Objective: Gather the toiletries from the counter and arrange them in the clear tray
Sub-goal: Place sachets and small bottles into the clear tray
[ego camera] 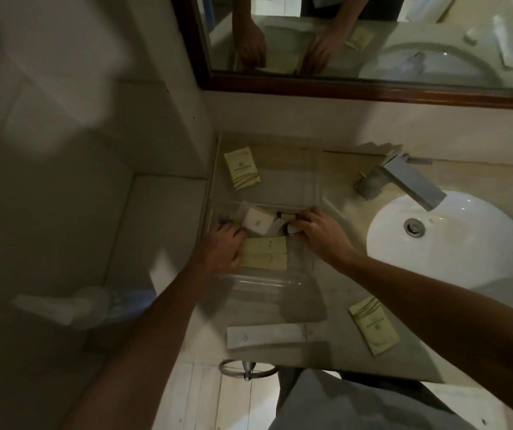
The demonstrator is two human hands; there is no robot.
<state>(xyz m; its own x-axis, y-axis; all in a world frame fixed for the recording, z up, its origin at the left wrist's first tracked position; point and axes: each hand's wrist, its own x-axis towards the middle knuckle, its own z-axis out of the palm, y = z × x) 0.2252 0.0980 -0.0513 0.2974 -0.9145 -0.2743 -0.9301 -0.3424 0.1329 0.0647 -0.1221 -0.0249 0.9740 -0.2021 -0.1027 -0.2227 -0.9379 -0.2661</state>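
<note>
The clear tray (312,293) sits on the counter left of the sink. Inside it lie two pale yellow packets (266,252) side by side, a white sachet (258,221) and a small dark-capped item (287,226). My left hand (222,249) rests inside the tray against the left ends of the yellow packets. My right hand (317,231) pinches the small dark-capped item at the tray's middle. Outside the tray lie a yellow box (241,169) at the back, a white tube (270,335) at the front, and another yellow box (373,324) at the front right.
A white basin (453,243) with a metal faucet (404,181) fills the counter's right side. A wood-framed mirror (373,85) hangs behind. A tiled wall closes the left side. A towel ring (247,367) hangs below the counter's front edge.
</note>
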